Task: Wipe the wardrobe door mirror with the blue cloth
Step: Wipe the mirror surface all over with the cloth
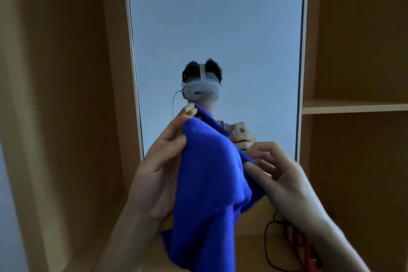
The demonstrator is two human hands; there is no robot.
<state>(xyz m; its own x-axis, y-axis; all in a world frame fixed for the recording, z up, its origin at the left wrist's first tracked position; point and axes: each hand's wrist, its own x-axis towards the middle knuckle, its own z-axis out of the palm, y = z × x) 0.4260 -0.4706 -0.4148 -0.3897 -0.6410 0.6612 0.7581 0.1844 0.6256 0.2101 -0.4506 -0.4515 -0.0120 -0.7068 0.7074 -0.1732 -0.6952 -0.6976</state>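
Note:
A tall mirror [216,28] with a thin pale frame fills the middle of the wooden wardrobe. The blue cloth [207,183] hangs bunched in front of its lower part, apart from the glass. My left hand [159,165] pinches the cloth's upper left corner between thumb and fingers. My right hand [280,174] grips the cloth's right edge, fingers curled. The mirror reflects a person wearing a white headset, both hands and the cloth's top.
Wooden wardrobe panels stand on both sides of the mirror. A shelf [353,106] juts out at the right. A black cable [271,240] and something red lie on the wooden surface at the lower right. A pale wall strip shows at the far left.

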